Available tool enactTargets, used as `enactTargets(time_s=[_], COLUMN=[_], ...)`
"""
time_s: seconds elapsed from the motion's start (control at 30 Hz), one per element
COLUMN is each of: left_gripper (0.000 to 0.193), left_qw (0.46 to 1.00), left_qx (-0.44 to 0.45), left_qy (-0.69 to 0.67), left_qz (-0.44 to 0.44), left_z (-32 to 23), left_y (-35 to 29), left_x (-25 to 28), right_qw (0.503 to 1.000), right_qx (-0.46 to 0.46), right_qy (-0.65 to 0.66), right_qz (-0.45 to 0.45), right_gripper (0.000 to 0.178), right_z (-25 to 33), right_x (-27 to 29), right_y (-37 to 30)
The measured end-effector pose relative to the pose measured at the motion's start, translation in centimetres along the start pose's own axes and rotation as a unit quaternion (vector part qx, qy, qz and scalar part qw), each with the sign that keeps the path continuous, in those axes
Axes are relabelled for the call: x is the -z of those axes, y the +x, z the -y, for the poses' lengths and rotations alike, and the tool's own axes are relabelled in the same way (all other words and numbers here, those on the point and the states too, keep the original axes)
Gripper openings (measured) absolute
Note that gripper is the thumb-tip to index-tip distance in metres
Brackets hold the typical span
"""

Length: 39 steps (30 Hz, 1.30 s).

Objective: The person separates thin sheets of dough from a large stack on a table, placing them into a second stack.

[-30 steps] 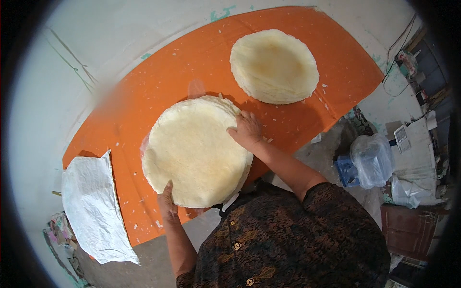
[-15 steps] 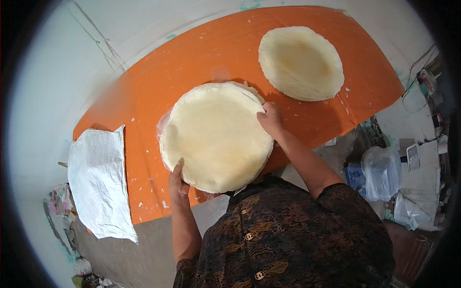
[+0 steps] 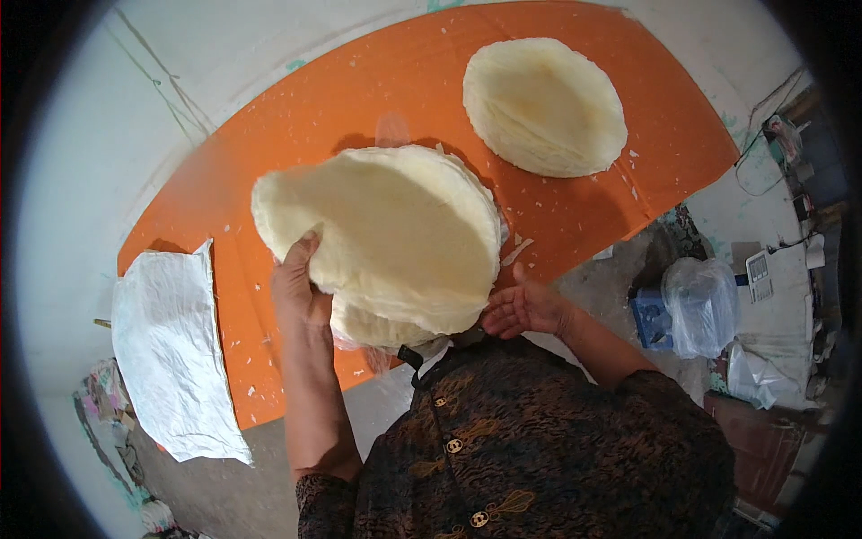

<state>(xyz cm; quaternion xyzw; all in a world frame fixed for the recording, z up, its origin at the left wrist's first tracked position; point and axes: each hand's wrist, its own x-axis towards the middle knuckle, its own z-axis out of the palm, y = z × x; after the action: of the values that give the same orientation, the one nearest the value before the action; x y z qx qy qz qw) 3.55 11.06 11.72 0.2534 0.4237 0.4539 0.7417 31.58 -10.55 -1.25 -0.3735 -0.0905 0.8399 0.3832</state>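
A stack of thin, pale round flatbreads [image 3: 395, 234] tilts up at its left side, above more flatbreads [image 3: 373, 329] that show below its near edge. My left hand [image 3: 301, 283] grips the raised left edge, thumb on top and fingers underneath. By the near right edge of the stack, my right hand [image 3: 532, 307] is open, palm turned up and fingers stretched out. Its fingertips are close to the rim; whether they touch it I cannot tell. Another pile of flatbreads [image 3: 545, 108] lies apart at the far right, its middle sunken.
The orange table [image 3: 242, 171] carries scattered pale crumbs and scraps. A white cloth [image 3: 171, 350] hangs over its left end. On the right are clear plastic bags [image 3: 700, 305] by a blue crate [image 3: 651, 319], and a small device [image 3: 760, 274]. A pale wall [image 3: 108, 171] runs behind.
My left hand has moved up and left, raising the left side of the stack. My right hand has let go of the far right rim and come down to the near right side.
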Motion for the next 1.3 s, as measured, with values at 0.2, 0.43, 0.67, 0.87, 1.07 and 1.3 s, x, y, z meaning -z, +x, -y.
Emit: enactTargets(time_s=[0.2,0.43,0.67,0.87,1.07,1.3], left_gripper=[0.056,0.045,0.054,0.044,0.046,0.038], left_qw=[0.997,0.998,0.993,0.997,0.997,0.986], left_qx=[0.029,0.029,0.108,-0.012,-0.046,0.027], left_qy=[0.077,0.047,-0.04,0.069,-0.003,0.007], left_qz=[-0.001,-0.026,-0.004,-0.038,0.065,0.163], left_z=[1.2,8.2,8.0,4.3,3.9,7.7], left_y=[-1.7,-0.9,0.8,0.9,2.5,12.5], left_x=[6.5,13.5,14.6,4.4,-13.0,-32.5], right_qw=[0.913,0.908,0.904,0.864,0.802,0.766], right_qx=[0.364,0.267,0.289,0.352,0.444,0.535], right_qy=[0.168,-0.088,-0.108,-0.262,-0.32,-0.153], right_qz=[-0.071,-0.309,-0.298,-0.245,-0.239,-0.321], right_gripper=[0.065,0.042,0.039,0.033,0.034,0.034], right_z=[3.8,5.7,7.5,17.3,30.9,38.7], right_x=[-3.5,-3.0,-2.2,-6.5,-2.8,6.9], right_y=[3.7,7.0,6.9,1.6,-10.3,-21.9])
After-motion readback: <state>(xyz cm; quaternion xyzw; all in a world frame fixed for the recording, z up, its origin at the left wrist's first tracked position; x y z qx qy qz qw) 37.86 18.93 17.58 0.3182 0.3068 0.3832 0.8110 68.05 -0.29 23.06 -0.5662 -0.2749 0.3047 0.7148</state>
